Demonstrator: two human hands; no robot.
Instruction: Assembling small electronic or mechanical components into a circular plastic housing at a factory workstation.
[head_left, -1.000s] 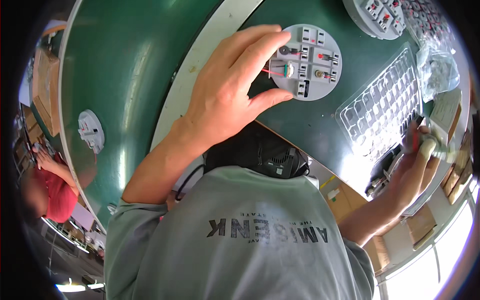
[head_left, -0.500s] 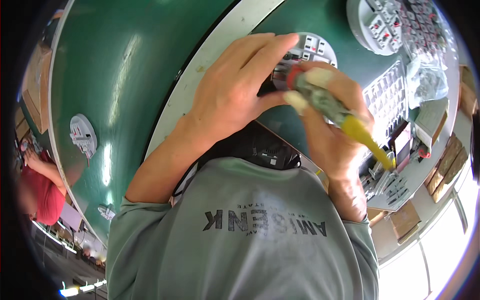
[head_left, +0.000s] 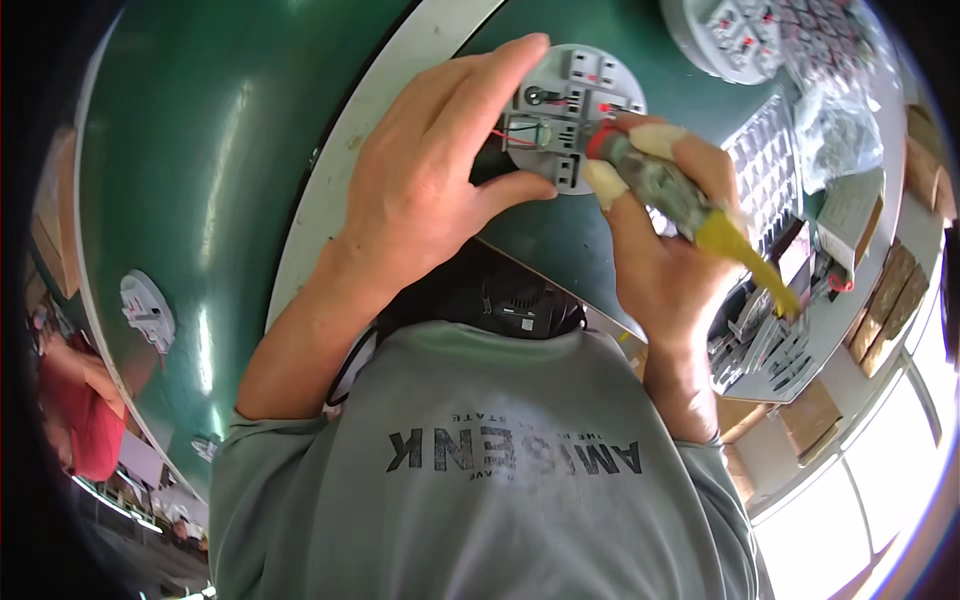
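Passage beyond grey disc (head_left: 577,112); clear tray (head_left: 766,150) seemingly crowds right hand (head_left: 655,268)

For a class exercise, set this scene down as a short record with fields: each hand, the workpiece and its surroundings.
Left hand: spread around the left side of the round grey plate; firm contact unclear
Right hand: gripping a yellow-ended tool, red end over the plate
Plate fittings: small parts, including a dark round component
Right side: clear moulded tray, clear plastic bag
Far left: person in red
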